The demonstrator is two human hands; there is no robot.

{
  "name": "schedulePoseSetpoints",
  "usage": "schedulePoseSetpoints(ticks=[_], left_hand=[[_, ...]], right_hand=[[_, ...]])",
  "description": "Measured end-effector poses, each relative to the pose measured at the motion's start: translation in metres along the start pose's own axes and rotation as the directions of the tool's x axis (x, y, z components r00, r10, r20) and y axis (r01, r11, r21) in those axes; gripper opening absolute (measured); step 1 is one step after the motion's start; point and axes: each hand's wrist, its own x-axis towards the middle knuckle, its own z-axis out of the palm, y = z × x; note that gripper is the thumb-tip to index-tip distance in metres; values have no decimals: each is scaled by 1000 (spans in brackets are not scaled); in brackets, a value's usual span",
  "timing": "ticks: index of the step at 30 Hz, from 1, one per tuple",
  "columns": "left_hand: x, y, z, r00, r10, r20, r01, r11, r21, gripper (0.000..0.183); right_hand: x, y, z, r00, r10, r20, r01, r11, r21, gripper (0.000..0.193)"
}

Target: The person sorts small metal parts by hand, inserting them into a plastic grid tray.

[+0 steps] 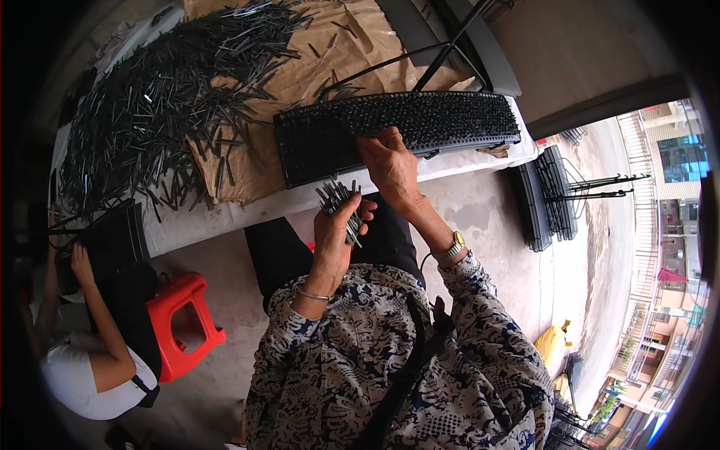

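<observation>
- Our left hand (332,225) is curled around a bunch of thin black sticks (330,201).
- Our right hand (391,166) has its fingertips pinched together at the rack (442,124); we can't tell if they grip a stick.
- The rack lies on the table (206,231), in front of us, right of the big pile (172,105).
- We seem to be putting sticks in the rack.
- Next, we probably need a small, careful push.

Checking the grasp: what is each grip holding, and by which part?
The left grip holds a bundle of dark strips around the middle, ends sticking out; whether the right grip pinches anything can't be told.
</observation>
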Motion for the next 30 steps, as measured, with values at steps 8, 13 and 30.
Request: schedulePoseSetpoints(ticks=[8,13,30], left_hand=[[-1,1,2,999,-22,-28,23,999,30,19],[3,-4,-1,999,-3,-48,3,1000,6,21],[-1,2,0,996,19,-82,-17,1000,18,20]], right_hand=[[-9,-16,-47,707,144,692,-574,689,442,11],[-8,1,-33,951,202,236,-276,899,341,5],[-10,-12,-23,963,195,185,-231,953,197,12]])
